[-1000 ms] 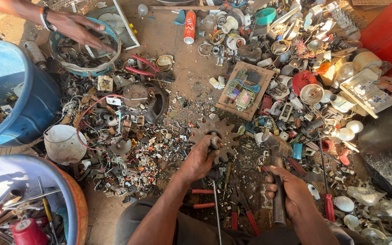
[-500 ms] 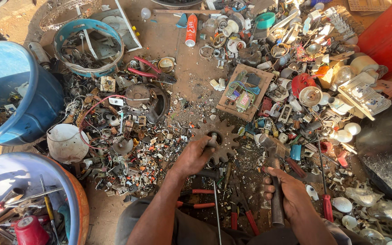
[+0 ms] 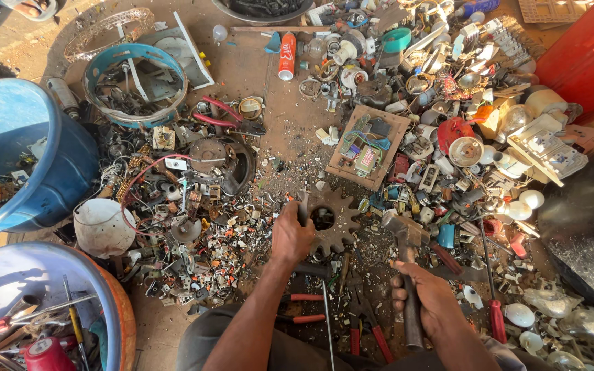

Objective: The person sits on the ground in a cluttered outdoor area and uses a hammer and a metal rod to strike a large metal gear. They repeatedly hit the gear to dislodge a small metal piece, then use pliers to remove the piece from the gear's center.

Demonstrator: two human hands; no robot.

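Note:
My left hand rests on the edge of a rusty toothed gear lying flat on the dirt, fingers curled around something small that I cannot make out. My right hand grips the handle of a hammer, whose metal head hovers just right of the gear. Red-handled pliers and other hand tools lie on the ground between my arms.
Scrap covers the ground: a wooden board with circuit parts, a blue tub at left, a blue ring basket, a white bowl, a tool-filled tub, a red container and light bulbs.
Another person's hand over the blue ring basket has withdrawn from view. My left hand has settled on the gear and my right hand has brought the hammer up beside it.

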